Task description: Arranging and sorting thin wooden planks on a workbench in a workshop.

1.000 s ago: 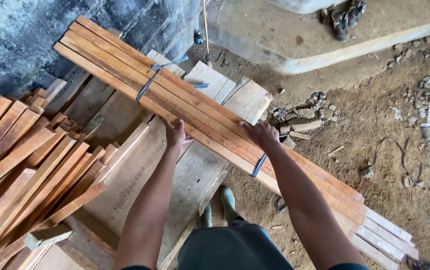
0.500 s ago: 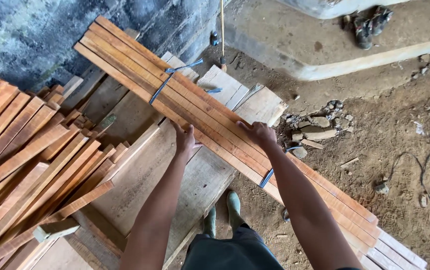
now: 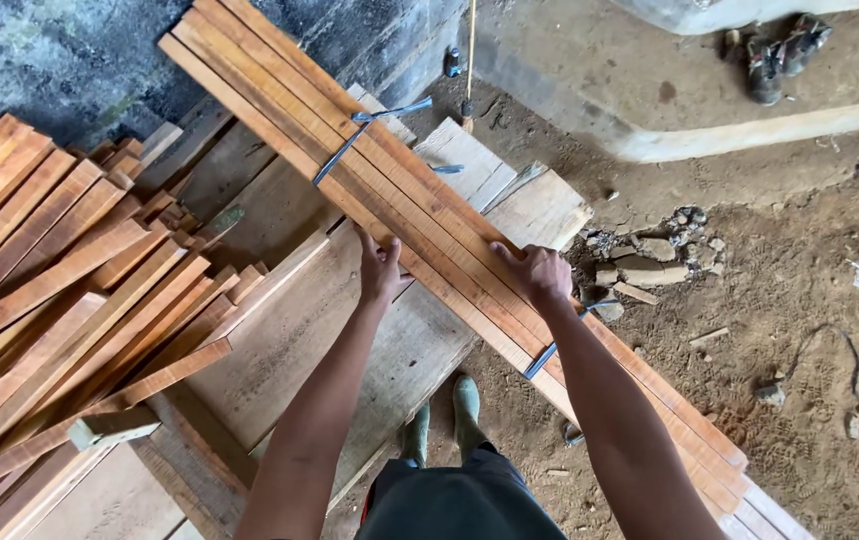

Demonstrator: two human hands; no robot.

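A long bundle of reddish wooden slats [image 3: 419, 215], tied with two grey straps [image 3: 341, 152], runs diagonally from top left to bottom right. My left hand [image 3: 379, 268] grips its near edge around the middle. My right hand [image 3: 537, 274] holds the bundle on top, a little further right, just above the second strap [image 3: 549, 352]. The bundle is lifted over wide pale planks [image 3: 309, 330]. My green boots [image 3: 444, 420] stand below on the dirt.
A loose heap of similar slats [image 3: 59, 290] lies at the left. A dark stone wall [image 3: 59, 60] is behind it. Rubble [image 3: 649, 255] sits on the dirt floor at right, beside a concrete kerb [image 3: 749, 135]. A pair of shoes [image 3: 774, 50] lies top right.
The bundle has shifted right and up in view, with both hands still on it. My hands slid slightly along with it; the view has moved closer.
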